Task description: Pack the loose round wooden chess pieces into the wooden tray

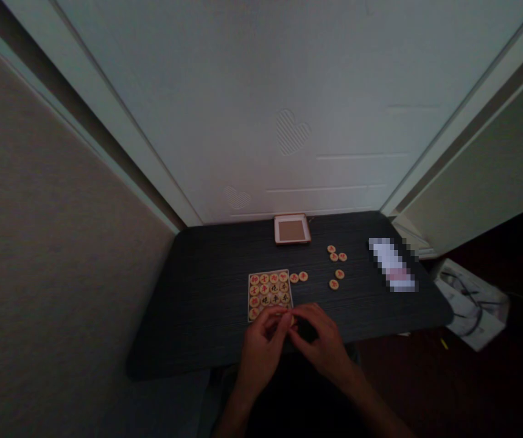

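Tray: the shallow tray lies on the dark table; I take it as the centre of the clock for all places here.
Pieces in tray: round chess pieces lie flat in rows of four, with red or black characters; the nearest row is partly hidden by the hands.
Left hand: at 6 o'clock is the left hand, over the near edge of the tray; its thumb and forefinger are narrow, with their tips close together.
Right hand: at 4 o'clock is the right hand; its fingertips are also narrow and come up to those of the left hand.
Between the fingers: something small and pale shows a little there; I cannot tell if it is a piece, or which hand holds it.
Loose pieces: one pair is at 2 o'clock, just beside the tray; a group of three is farther in this direction; two more are near 3 o'clock.
Open box: near 12 o'clock, the rimmed box stands by the white door.
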Demonstrator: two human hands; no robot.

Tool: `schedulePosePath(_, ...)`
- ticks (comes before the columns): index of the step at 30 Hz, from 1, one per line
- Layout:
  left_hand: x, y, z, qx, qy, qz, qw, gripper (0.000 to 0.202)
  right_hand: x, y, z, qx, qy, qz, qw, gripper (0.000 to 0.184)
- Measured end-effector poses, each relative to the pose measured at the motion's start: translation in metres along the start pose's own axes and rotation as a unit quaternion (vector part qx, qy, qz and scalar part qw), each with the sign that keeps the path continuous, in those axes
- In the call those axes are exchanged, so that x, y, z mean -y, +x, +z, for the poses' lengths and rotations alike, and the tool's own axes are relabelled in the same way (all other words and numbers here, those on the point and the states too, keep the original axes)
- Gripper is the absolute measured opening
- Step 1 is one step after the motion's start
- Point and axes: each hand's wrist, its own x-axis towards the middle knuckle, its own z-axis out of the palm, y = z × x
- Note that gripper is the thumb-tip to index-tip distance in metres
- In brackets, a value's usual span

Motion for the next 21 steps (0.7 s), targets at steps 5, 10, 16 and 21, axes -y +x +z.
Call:
schedulePosePath(5,0.0009,-0.0001,-0.0002,0.002,0.007,0.01,1.0,0.023,-0.0006,-0.001,0.0004,-0.006,0.0,0.002,1.0,0.028)
schedulePosePath(10,-0.0005,-0.001,-0.0012,-0.008,0.019,0.019,1.0,0.022,0.0013,-0.0001,-0.0011,0.0,-0.002,0.006,1.0,0.029)
schedulePosePath(16,0.0014,0.0002,-0.0023,-0.002,-0.003,0.015,1.0,0.022,-0.0008,-0.0007,0.0002,-0.008,-0.007,-0.004,1.0,0.033)
schedulePosePath(21,0.0026,0.0006,-0.0035,-0.008,-0.006,0.017,1.0,0.022,-0.0005,-0.0002,0.0015,-0.005,-0.003,-0.012,1.0,0.034)
